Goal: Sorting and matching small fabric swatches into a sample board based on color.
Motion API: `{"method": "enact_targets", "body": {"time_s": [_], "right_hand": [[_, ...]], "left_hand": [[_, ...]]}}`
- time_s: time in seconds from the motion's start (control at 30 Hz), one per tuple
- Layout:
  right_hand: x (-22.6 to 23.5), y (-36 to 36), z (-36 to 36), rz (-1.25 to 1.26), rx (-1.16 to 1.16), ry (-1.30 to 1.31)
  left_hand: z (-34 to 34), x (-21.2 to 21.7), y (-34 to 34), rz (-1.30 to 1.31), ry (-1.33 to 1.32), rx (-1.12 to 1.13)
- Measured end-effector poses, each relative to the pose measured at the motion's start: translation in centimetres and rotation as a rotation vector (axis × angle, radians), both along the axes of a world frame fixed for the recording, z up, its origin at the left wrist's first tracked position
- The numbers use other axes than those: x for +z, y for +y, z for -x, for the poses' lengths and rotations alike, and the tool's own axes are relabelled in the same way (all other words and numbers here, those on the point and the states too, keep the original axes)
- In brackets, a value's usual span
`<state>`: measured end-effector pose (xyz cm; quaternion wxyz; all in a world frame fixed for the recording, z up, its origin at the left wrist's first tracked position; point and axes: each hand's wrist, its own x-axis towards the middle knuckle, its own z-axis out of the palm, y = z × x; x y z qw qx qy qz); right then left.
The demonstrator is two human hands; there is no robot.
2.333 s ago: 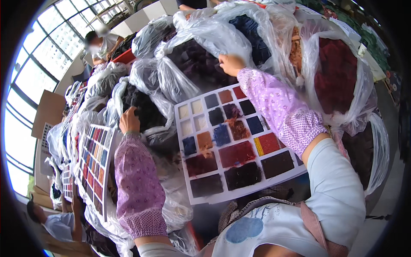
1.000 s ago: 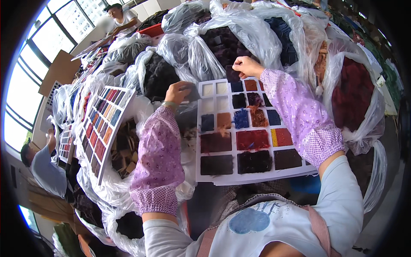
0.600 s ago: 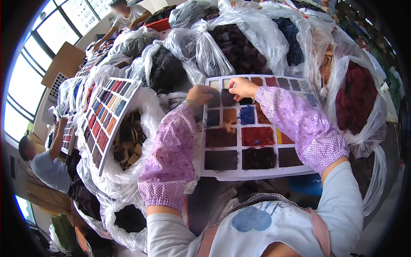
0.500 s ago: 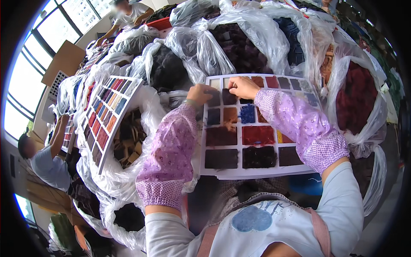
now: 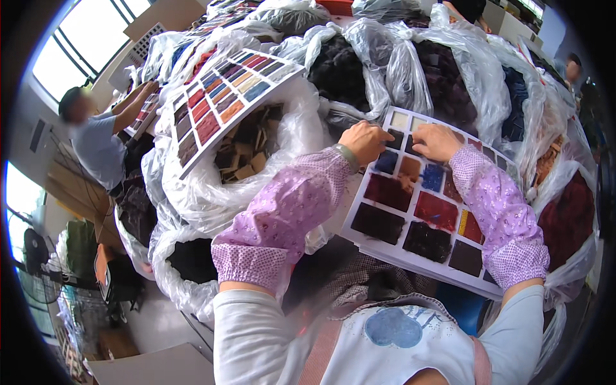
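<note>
Our left hand [image 5: 364, 141] and right hand [image 5: 436, 142] both press curled fingers onto small fuzzy swatches at the far edge of the white sample board [image 5: 431, 204] — not gripping it. The board rests on soft plastic bags [image 5: 212, 192], so we think it could tip and slide off.

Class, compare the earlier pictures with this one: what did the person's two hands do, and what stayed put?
The left hand left the plastic bags and moved right onto the white card of coloured fabric swatches, meeting the right hand at its upper squares. The card stays in front of the person, amid clear plastic bags of dark scraps.
</note>
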<state>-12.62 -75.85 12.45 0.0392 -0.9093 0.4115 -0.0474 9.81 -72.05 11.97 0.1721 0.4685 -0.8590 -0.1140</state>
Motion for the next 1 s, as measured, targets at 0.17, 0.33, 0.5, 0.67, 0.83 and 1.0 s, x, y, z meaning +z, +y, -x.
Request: {"method": "enact_targets", "body": {"time_s": [0.17, 0.33, 0.5, 0.67, 0.83, 1.0], "right_hand": [[3.6, -0.2, -5.6, 0.293, 0.098, -0.285], [3.3, 3.4, -21.4, 0.337, 0.441, -0.321], [-0.2, 3.4, -31.6, 0.325, 0.34, -0.16], [-1.0, 2.8, -32.2, 0.368, 0.262, -0.124], [1.4, 3.2, -31.6, 0.321, 0.239, -0.172], [-0.7, 2.9, -31.0, 0.089, 0.185, -0.064]], "left_hand": [[-10.3, 5.2, 9.3, 0.061, 0.209, 0.248], [-22.2, 6.4, 22.1, -0.198, 0.022, 0.823], [-29.5, -2.5, 34.0, -0.406, -0.004, 1.181], [-30.4, -9.7, 36.3, -0.123, -0.101, 1.188], [-29.0, -9.9, 33.5, -0.327, -0.176, 1.145], [-28.8, -12.2, 33.6, -0.209, -0.306, 1.136]]}}
